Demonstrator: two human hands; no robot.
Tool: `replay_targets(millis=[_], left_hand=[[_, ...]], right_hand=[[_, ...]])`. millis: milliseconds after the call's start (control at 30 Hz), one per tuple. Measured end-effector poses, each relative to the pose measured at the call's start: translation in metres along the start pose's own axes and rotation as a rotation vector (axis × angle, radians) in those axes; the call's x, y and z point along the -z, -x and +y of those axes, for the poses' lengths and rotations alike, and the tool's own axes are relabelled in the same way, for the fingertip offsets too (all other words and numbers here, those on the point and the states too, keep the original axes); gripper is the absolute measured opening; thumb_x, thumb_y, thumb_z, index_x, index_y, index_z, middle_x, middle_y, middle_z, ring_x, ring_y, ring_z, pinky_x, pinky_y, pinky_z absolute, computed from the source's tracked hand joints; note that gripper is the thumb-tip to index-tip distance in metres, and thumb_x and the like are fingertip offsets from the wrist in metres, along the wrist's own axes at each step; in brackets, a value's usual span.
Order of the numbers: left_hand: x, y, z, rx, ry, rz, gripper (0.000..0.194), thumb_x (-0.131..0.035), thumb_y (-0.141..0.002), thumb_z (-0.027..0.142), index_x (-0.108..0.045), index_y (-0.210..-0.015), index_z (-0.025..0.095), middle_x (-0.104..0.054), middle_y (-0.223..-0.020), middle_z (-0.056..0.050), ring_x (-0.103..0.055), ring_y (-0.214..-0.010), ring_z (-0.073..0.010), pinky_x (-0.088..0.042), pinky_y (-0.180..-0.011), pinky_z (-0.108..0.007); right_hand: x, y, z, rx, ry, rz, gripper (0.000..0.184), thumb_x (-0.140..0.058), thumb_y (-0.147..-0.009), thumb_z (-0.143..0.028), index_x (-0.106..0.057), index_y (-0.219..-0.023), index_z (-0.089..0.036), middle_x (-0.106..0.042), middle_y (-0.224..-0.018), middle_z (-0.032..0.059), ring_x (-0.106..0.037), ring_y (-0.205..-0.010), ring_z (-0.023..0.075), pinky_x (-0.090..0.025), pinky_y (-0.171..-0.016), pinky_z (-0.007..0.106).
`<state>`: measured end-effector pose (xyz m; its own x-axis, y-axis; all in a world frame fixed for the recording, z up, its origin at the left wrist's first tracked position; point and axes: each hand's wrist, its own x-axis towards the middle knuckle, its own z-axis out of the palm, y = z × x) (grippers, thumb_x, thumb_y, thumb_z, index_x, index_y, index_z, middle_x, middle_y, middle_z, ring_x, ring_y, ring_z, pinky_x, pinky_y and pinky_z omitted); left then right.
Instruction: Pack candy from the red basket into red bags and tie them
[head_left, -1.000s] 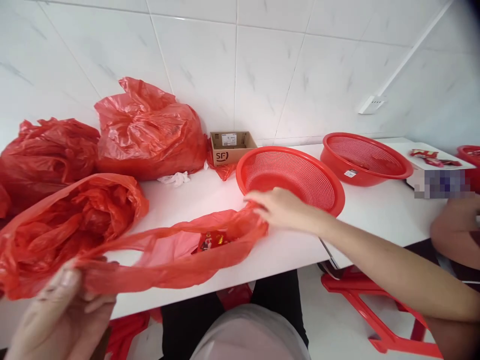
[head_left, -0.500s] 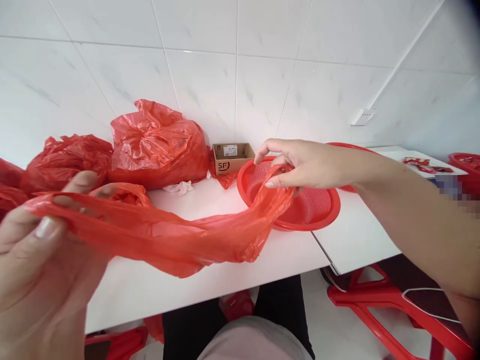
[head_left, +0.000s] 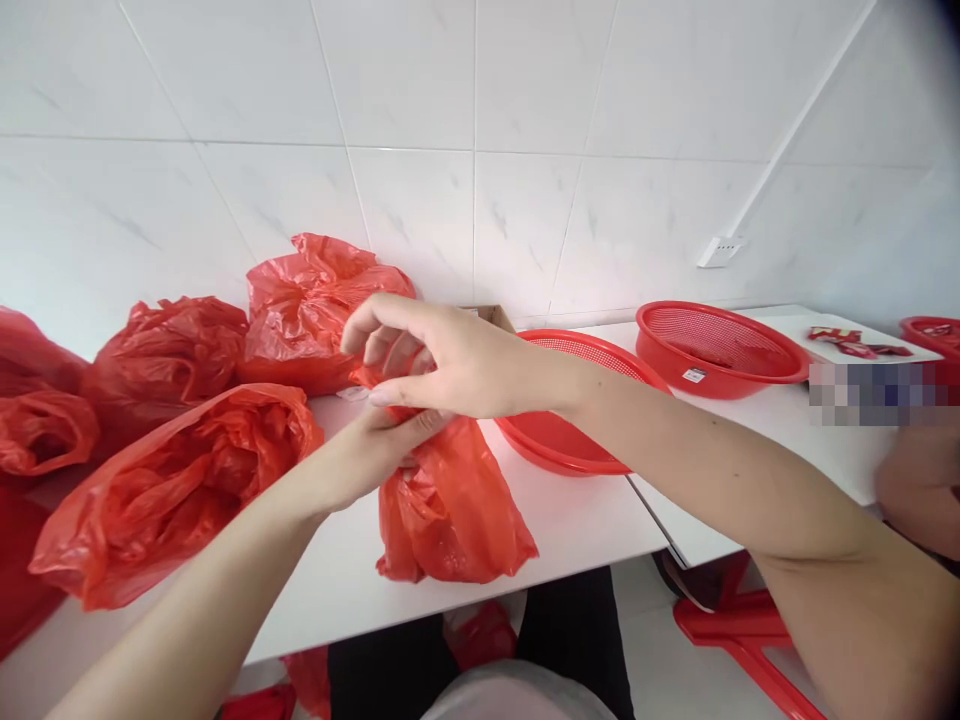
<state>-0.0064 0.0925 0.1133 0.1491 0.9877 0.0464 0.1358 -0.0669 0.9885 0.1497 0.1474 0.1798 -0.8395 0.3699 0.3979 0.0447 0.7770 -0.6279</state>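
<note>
A small red plastic bag (head_left: 450,505) hangs above the white table (head_left: 585,510), its bottom resting near the front edge. My left hand (head_left: 382,440) grips the bag's gathered top from below. My right hand (head_left: 435,355) is closed over the same top from above, fingers pinching the handles together. Both hands meet at the bag's neck, just left of a red mesh basket (head_left: 577,440).
Several stuffed red plastic bags (head_left: 180,490) crowd the table's left side and back wall. A second red basket (head_left: 720,345) sits to the right with small red packets (head_left: 855,342) beyond it. Another person's arm (head_left: 919,485) shows at the right edge. Red stools (head_left: 750,640) stand below.
My hands, wide apart and stretching the bag open before, have come together at its top. The bag now hangs bunched and upright instead of spread across the table.
</note>
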Motion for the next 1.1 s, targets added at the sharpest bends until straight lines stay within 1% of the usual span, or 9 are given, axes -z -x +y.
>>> replay_targets(millis=[133, 233, 333, 400, 600, 733, 867, 967, 1100], left_hand=[[0.011, -0.008, -0.013, 0.131, 0.134, 0.034, 0.036, -0.069, -0.079, 0.052, -0.065, -0.097, 0.021, -0.064, -0.080, 0.000, -0.061, -0.067, -0.0131, -0.051, -0.056, -0.022], [0.012, -0.010, -0.014, 0.120, 0.166, 0.014, 0.030, -0.067, -0.083, 0.049, -0.061, -0.085, 0.019, -0.057, -0.066, 0.003, -0.051, -0.053, -0.0078, -0.042, -0.047, -0.017], [0.011, -0.012, -0.012, 0.069, 0.175, -0.089, 0.037, -0.060, -0.089, 0.047, -0.056, -0.066, 0.018, -0.049, -0.049, 0.004, -0.043, -0.042, -0.0074, -0.037, -0.043, -0.019], [0.015, -0.012, -0.010, 0.040, 0.173, -0.143, 0.036, -0.060, -0.089, 0.045, -0.060, -0.066, 0.017, -0.057, -0.053, 0.000, -0.050, -0.046, -0.0105, -0.044, -0.048, -0.023], [0.033, -0.007, -0.011, -0.034, 0.113, -0.151, 0.020, -0.074, -0.077, 0.037, -0.072, -0.069, 0.019, -0.063, -0.066, -0.002, -0.058, -0.060, -0.0134, -0.048, -0.056, -0.024], [0.034, -0.004, -0.008, -0.038, -0.022, -0.164, 0.023, -0.070, -0.080, 0.040, -0.074, -0.070, 0.019, -0.066, -0.070, -0.004, -0.054, -0.057, -0.0124, -0.045, -0.053, -0.025], [0.029, -0.001, -0.012, -0.067, -0.290, -0.237, 0.013, -0.067, -0.082, 0.031, -0.072, -0.085, 0.020, -0.071, -0.083, -0.005, -0.062, -0.070, -0.0167, -0.051, -0.061, -0.028], [0.023, -0.001, -0.026, -0.301, -0.543, -0.042, 0.008, -0.058, -0.081, 0.014, -0.063, -0.082, 0.021, -0.068, -0.082, -0.002, -0.064, -0.079, -0.0178, -0.052, -0.071, -0.030], [0.014, -0.001, -0.044, -0.739, -0.894, 0.330, 0.020, -0.053, -0.082, 0.005, -0.061, -0.088, 0.021, -0.068, -0.096, -0.003, -0.066, -0.090, -0.0166, -0.051, -0.074, -0.026]], right_hand=[[-0.001, 0.018, 0.031, -0.174, -0.005, 0.005, 0.025, -0.061, -0.088, -0.023, -0.053, -0.111, -0.022, -0.063, -0.105, 0.0034, -0.061, -0.098, 0.0165, -0.052, -0.084, 0.037], [-0.001, 0.029, 0.043, -0.224, -0.075, 0.053, 0.015, -0.057, -0.089, -0.021, -0.053, -0.104, -0.020, -0.063, -0.092, 0.0011, -0.062, -0.084, 0.0138, -0.052, -0.078, 0.034], [-0.007, 0.036, 0.035, -0.161, -0.024, 0.229, 0.007, -0.055, -0.090, -0.019, -0.053, -0.097, -0.021, -0.061, -0.092, 0.0001, -0.060, -0.082, 0.0127, -0.050, -0.074, 0.031], [-0.015, 0.041, 0.023, -0.090, 0.024, 0.323, 0.005, -0.053, -0.091, -0.018, -0.053, -0.095, -0.022, -0.061, -0.093, 0.0002, -0.059, -0.083, 0.0126, -0.050, -0.075, 0.030], [-0.043, 0.052, 0.018, 0.220, 0.030, 0.300, 0.017, -0.062, -0.090, -0.026, -0.056, -0.106, -0.023, -0.065, -0.107, 0.0038, -0.059, -0.105, 0.0171, -0.045, -0.098, 0.037], [-0.054, 0.047, 0.043, -0.096, -0.276, 0.341, 0.035, -0.044, -0.100, -0.043, -0.046, -0.130, -0.025, -0.060, -0.126, 0.0073, -0.055, -0.119, 0.0179, -0.043, -0.102, 0.039], [-0.067, 0.043, 0.063, -0.319, -0.468, 0.266, 0.035, -0.037, -0.102, -0.043, -0.049, -0.129, -0.024, -0.061, -0.091, 0.0013, -0.061, -0.088, 0.0139, -0.049, -0.085, 0.033], [-0.075, 0.043, 0.072, -0.350, -0.641, 0.226, 0.031, -0.040, -0.102, -0.035, -0.049, -0.128, -0.022, -0.048, -0.066, -0.0065, -0.049, -0.058, 0.0099, -0.046, -0.062, 0.026], [-0.075, 0.045, 0.078, -0.325, -0.816, 0.166, 0.031, -0.045, -0.100, -0.032, -0.052, -0.128, -0.021, -0.045, -0.059, -0.0082, -0.045, -0.053, 0.0095, -0.044, -0.059, 0.025]])
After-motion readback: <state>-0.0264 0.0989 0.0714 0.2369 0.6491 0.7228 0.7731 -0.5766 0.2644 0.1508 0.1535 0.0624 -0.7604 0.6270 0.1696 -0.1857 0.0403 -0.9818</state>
